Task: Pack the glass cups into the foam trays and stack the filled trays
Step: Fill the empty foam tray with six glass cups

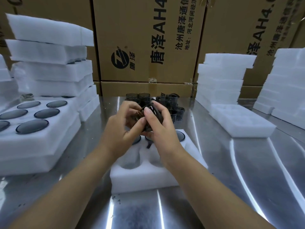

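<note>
Both hands hold one dark smoked glass cup (152, 119) above the far end of a white foam tray (142, 176) at the table's centre. My left hand (123, 128) curls round its left side; my right hand (159, 128) grips it from the right, thumb on top. The tray's far pockets hold dark cups (180, 135), partly hidden by my hands; its near pockets are open holes. Several loose dark cups (168, 100) stand behind on the steel table. A filled tray (54, 129) lies at the left, on top of another tray.
A tall stack of foam trays (52, 68) rises at the back left. An empty tray (242, 123) lies at the right, with two stacks of foam (221, 80) behind and beside it. Cardboard boxes (145, 38) wall off the back. The steel table (198, 204) shines in front.
</note>
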